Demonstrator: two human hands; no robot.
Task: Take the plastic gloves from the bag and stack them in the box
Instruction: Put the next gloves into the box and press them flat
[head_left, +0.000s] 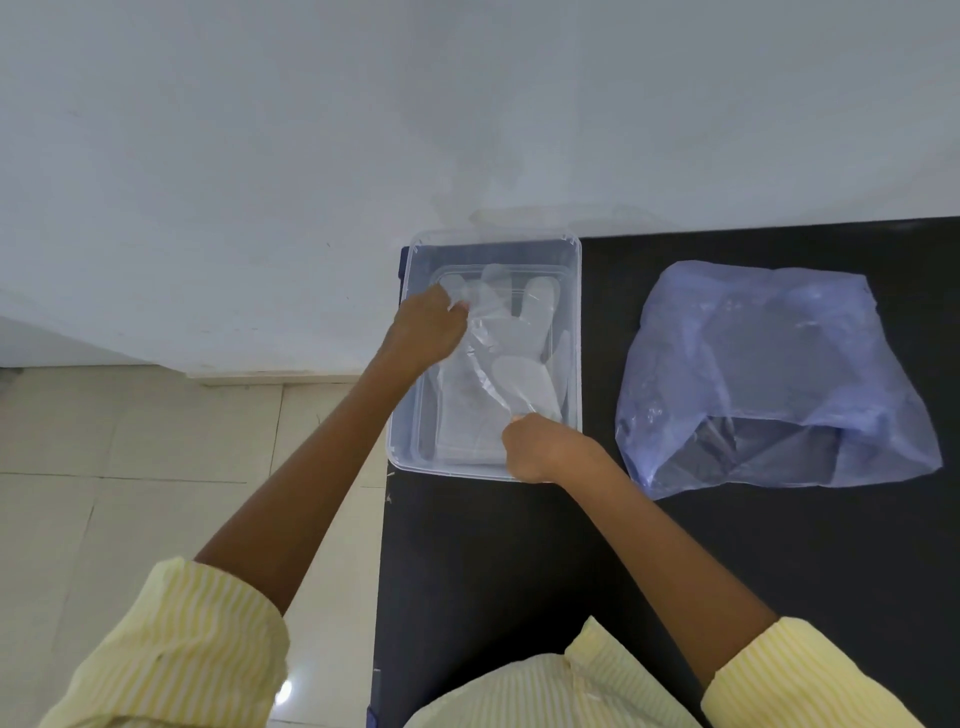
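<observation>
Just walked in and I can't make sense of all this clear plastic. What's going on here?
A person in a yellow striped shirt is laying a plastic glove into a clear box on a black table. The left hand pinches the glove's far end, and the right hand pinches its near end. More gloves already lie in the box. A bluish bag lies to the box's right, untouched.

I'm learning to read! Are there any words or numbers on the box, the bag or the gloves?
No words or numbers to read anywhere.
Clear box: no label shows.
Bluish bag: plain, no print.
Plastic gloves, held by the left hand and right hand: plain and see-through.
Black table: no writing.
</observation>
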